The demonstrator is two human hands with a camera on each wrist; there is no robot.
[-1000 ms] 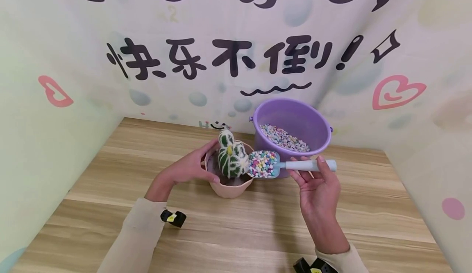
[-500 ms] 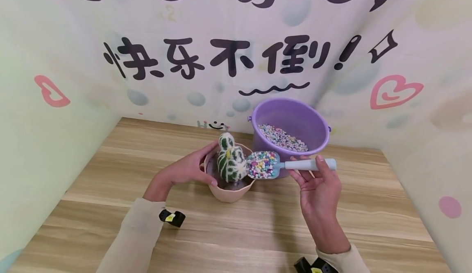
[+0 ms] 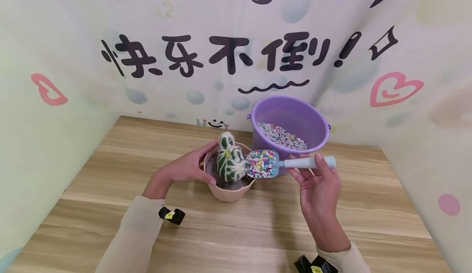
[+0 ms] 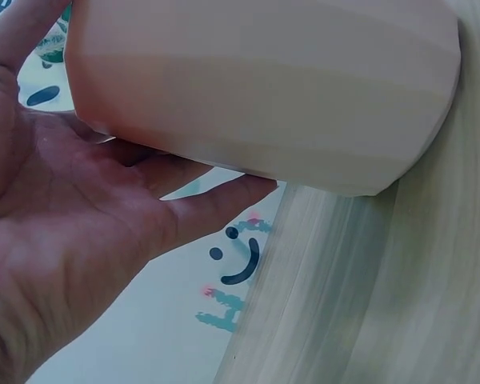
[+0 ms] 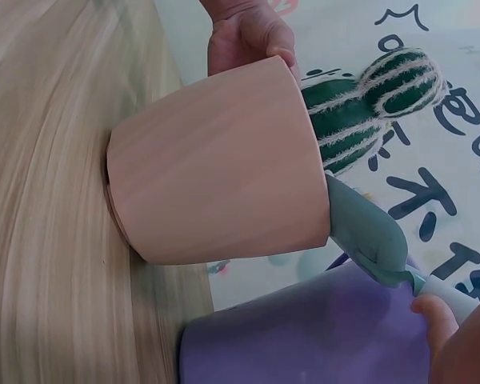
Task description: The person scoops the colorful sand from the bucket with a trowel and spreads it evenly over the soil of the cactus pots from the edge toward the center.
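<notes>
A pale pink faceted pot (image 3: 229, 194) stands on the table, holding a green cactus (image 3: 231, 164) with white fuzzy ribs above a dark grey surface. My left hand (image 3: 189, 167) grips the pot from its left side, thumb over the near rim and fingers around the far side. In my right hand (image 3: 320, 191) is the handle of a light blue scoop (image 3: 278, 164), held between thumb and fingers. Multicoloured pebbles (image 3: 261, 163) fill the scoop's bowl. Its front edge lies at the pot's right rim, close beside the cactus, as the right wrist view also shows.
Just behind the scoop stands a purple bucket (image 3: 258, 111), partly filled with similar pebbles (image 3: 282, 137). A printed cloth backdrop (image 3: 177, 101) rises behind the wooden table (image 3: 221, 236), and pale walls flank both sides.
The pot with its cactus has shifted slightly toward me under my left hand, mostly in the first half second. The loaded scoop stays nearly still at the rim.
</notes>
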